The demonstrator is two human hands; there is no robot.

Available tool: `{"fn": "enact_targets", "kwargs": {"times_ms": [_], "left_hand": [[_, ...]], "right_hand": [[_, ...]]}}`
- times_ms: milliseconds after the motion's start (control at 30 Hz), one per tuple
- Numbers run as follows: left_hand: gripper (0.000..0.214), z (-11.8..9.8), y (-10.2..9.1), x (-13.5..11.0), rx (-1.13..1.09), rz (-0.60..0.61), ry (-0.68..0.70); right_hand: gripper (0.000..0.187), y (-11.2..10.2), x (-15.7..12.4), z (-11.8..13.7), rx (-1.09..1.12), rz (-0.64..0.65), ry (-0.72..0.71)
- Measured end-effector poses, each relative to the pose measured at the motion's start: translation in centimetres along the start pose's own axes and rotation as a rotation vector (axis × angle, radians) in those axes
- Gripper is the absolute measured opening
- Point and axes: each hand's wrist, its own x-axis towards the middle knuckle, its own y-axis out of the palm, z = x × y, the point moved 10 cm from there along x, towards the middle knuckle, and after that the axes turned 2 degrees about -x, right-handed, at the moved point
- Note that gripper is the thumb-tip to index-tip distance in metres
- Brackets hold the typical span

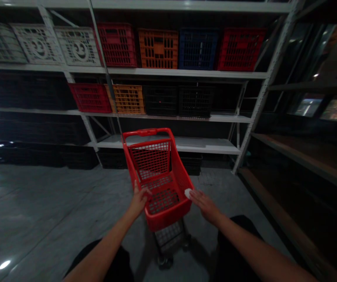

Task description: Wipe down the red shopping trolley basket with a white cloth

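A red plastic shopping cart (pixel 168 216) stands in front of me, its handle towards the shelves and its basket's low end towards me. My left hand (pixel 139 199) is on the basket's left rim, with the rim between its fingers. On the opposite side, my right hand (pixel 205 204) presses a small white wad (pixel 188 193), like a cloth or tissue, against the right rim under its fingertips. Inside the basket only the bare red lattice shows. Below it are the cart's dark lower frame and wheels (pixel 164 261).
A white metal rack (pixel 168 72) behind the cart bears red, orange, blue, black and white crates, including an orange crate (pixel 158 49). Dark shelving (pixel 297 156) runs along the right. The grey concrete floor (pixel 53 207) reflects light. A thin pole (pixel 105 66) rises from the cart's left side.
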Motion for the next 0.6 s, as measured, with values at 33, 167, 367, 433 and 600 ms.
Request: {"fn": "enact_targets", "kwargs": {"times_ms": [33, 167, 367, 433, 600], "left_hand": [[0.033, 0.2, 0.0, 0.2, -0.008, 0.019, 0.012], [0.034, 0.7, -0.4, 1.3, -0.052, 0.092, 0.08], [0.038, 0.4, -2.2, 2.1, 0.204, 0.102, 0.064], [0.036, -1.7, -2.8, 1.4, 0.349, 0.011, 0.077], [0.044, -5.7, 1.6, -1.5, 0.404, 0.153, 0.046]], "right_hand": [[0.065, 0.0, 0.1, -1.0, 0.001, -0.003, 0.017], [0.068, -0.1, 1.6, -2.9, 0.04, -0.034, 0.096], [0.065, 0.2, 3.3, 1.0, 0.132, -0.072, 0.114], [0.061, 0.3, 3.3, 3.2, 0.147, -0.068, 0.092], [0.06, 1.1, 4.2, 7.9, 0.163, 0.0, 0.008]]}}
